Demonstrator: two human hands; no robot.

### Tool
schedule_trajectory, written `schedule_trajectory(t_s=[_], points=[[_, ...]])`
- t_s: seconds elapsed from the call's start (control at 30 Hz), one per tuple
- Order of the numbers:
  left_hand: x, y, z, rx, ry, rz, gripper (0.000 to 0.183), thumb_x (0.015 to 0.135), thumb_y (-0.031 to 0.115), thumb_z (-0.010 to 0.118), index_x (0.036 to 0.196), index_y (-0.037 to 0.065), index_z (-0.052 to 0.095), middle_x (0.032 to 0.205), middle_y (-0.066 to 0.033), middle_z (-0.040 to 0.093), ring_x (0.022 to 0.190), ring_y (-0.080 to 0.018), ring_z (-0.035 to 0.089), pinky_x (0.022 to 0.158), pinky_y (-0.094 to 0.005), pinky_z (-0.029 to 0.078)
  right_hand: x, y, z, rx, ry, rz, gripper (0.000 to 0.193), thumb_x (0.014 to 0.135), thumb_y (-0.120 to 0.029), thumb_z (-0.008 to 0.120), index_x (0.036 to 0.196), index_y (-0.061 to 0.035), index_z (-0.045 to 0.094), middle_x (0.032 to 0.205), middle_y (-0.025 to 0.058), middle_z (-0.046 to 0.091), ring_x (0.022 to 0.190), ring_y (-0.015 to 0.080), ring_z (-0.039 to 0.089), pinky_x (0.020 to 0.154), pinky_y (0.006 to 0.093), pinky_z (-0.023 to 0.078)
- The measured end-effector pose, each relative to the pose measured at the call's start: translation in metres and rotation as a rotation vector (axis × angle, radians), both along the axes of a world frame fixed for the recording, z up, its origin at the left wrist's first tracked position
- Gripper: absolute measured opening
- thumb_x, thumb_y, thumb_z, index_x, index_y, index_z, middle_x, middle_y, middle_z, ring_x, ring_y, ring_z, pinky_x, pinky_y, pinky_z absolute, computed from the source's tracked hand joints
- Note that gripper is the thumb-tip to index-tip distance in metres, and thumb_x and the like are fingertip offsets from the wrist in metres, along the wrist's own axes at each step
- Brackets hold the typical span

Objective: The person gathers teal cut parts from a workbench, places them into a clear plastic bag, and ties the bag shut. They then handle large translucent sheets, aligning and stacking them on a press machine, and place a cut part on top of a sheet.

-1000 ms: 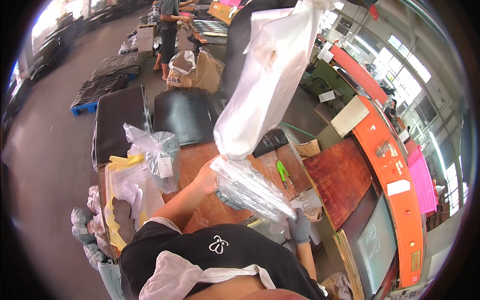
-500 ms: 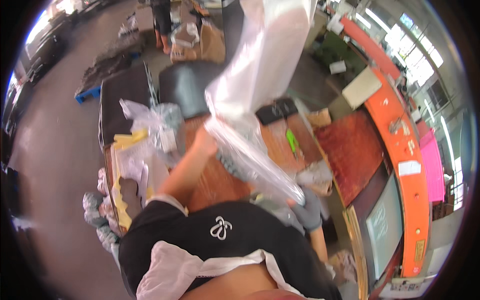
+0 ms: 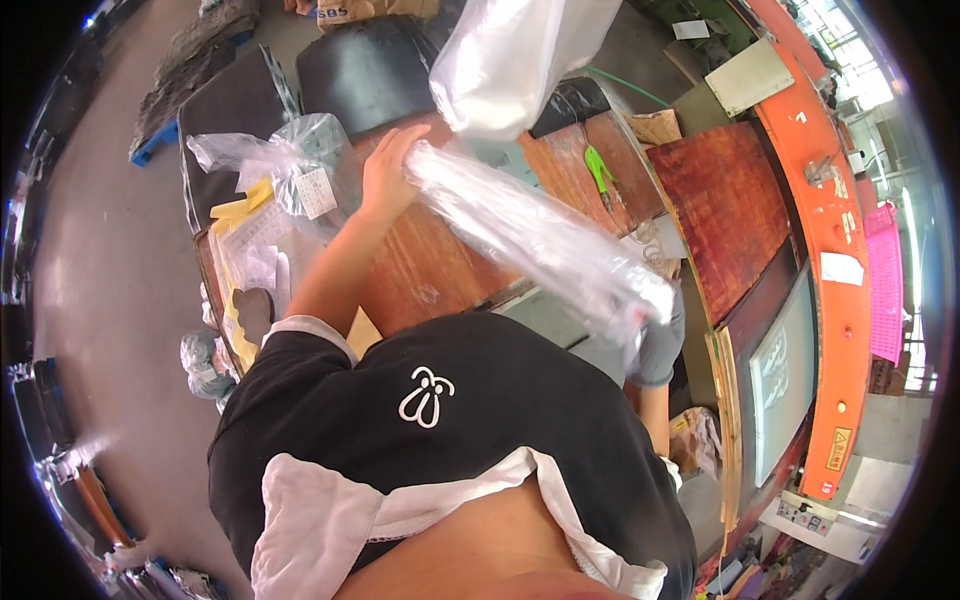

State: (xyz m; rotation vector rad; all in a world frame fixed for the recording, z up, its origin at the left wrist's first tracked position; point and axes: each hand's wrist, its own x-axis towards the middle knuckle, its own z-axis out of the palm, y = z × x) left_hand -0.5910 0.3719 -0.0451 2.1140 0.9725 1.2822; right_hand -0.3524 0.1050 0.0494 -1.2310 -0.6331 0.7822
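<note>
So I had a long bundle of clear plastic (image 3: 540,230) stretched slantwise over the wooden tabletop (image 3: 425,265), upper end by my left hand, lower end over on my right. My right hand (image 3: 660,345), in a grey glove, was closed round that lower end, with crinkly film bunched at the fingers. My bare left hand (image 3: 383,180) was right up against the other end, fingers pretty straight and pointing up and away from me; honestly can't tell how tightly it had hold, since the thumb was hidden. Just past that hand was a big milky plastic sheet (image 3: 515,65). Bright green snips (image 3: 598,170) lay on the wood beyond the bundle, near a black pad (image 3: 575,105). Off to my left sat a knotted clear bag (image 3: 312,150) with a white label, next to some papers (image 3: 262,262).
</note>
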Motion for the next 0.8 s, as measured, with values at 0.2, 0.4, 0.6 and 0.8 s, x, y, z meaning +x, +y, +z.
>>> schedule_trajectory(t_s=[0.2, 0.4, 0.6, 0.8], points=[[0.023, 0.019, 0.005, -1.025, -0.860, -0.321, 0.021, 0.087, 0.007, 0.046, 0.101, 0.003, 0.061, 0.097, -0.0083, 0.063, 0.091, -0.0181, 0.059, 0.083, -0.0311, 0.046, 0.007, 0.004, -0.010, -0.175, -0.079, 0.415, 0.037, 0.079, -0.016, 0.066, 0.110, 0.0009, 0.058, 0.099, 0.0026, 0.061, 0.090, 0.0101, 0.055, 0.076, 0.0255, 0.046], [0.035, 0.041, 0.034, -0.816, -0.062, -0.387, 0.024, 0.081, 0.009, 0.051, 0.102, 0.003, 0.062, 0.086, -0.0062, 0.062, 0.073, -0.0108, 0.057, 0.064, -0.0238, 0.046, 0.054, 0.025, -0.073, -0.147, 0.315, 0.275, 0.037, 0.085, -0.036, 0.057, 0.101, -0.0036, 0.055, 0.089, 0.0039, 0.057, 0.081, 0.0141, 0.054, 0.074, 0.0281, 0.045], [0.071, 0.081, 0.018, -0.974, 0.089, -0.569, 0.028, 0.079, 0.012, 0.055, 0.104, 0.002, 0.060, 0.086, -0.0079, 0.062, 0.072, -0.0136, 0.057, 0.061, -0.0270, 0.046, 0.066, 0.059, -0.115, -0.133, 0.605, 0.247, 0.047, 0.087, -0.044, 0.052, 0.110, -0.0031, 0.050, 0.096, 0.0080, 0.056, 0.087, 0.0215, 0.056, 0.078, 0.0360, 0.048], [0.105, 0.129, -0.025, -0.609, 0.458, -0.347, 0.036, 0.083, 0.024, 0.053, 0.111, 0.002, 0.055, 0.093, -0.0088, 0.062, 0.079, -0.0197, 0.060, 0.065, -0.0330, 0.049, 0.074, 0.072, -0.180, -0.273, 0.589, 0.153, 0.046, 0.088, -0.041, 0.051, 0.111, -0.0007, 0.050, 0.106, 0.0120, 0.057, 0.093, 0.0259, 0.058, 0.079, 0.0414, 0.049]])
